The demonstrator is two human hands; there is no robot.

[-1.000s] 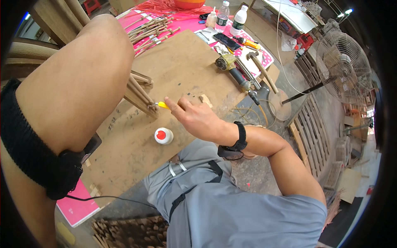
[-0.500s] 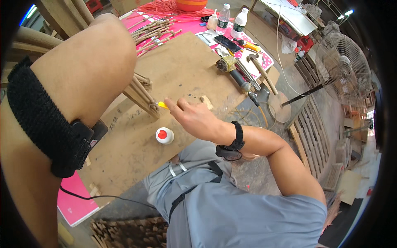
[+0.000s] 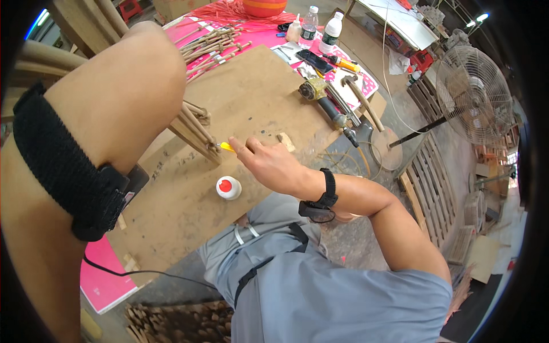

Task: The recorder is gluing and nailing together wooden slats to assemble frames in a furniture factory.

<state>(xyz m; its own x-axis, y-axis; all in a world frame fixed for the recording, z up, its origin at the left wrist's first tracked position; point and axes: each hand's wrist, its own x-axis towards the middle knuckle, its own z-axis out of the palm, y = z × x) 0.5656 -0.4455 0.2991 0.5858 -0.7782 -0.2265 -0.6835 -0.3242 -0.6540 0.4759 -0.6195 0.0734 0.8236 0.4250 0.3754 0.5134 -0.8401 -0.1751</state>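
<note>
Close to the camera at the left, my left hand [image 3: 123, 94] shows its bare back beyond a black wrist strap; its fingers are hidden. Behind it rise wooden bars [image 3: 86, 26] of a frame, whose slim lower bars [image 3: 197, 140] slant down to the board. My right hand [image 3: 269, 163] pinches a small yellow-handled tool [image 3: 227, 147] at the end of those bars. The tool's tip is too small to make out. Just below stands a white bottle [image 3: 230, 191] with a red top. A small wood block [image 3: 286, 142] lies beyond my right fingers.
On the brown board's [image 3: 240, 86] far right lie a nail gun [image 3: 326, 103] with an air hose and a hammer [image 3: 363, 100]. Turned wooden sticks [image 3: 214, 46], bottles [image 3: 330, 31] and a phone [image 3: 314, 60] occupy the back. A floor fan [image 3: 474, 94] stands right.
My left wrist and hand have shifted very slightly. My right hand stays at the bar end with the yellow-handled tool, almost unmoved.
</note>
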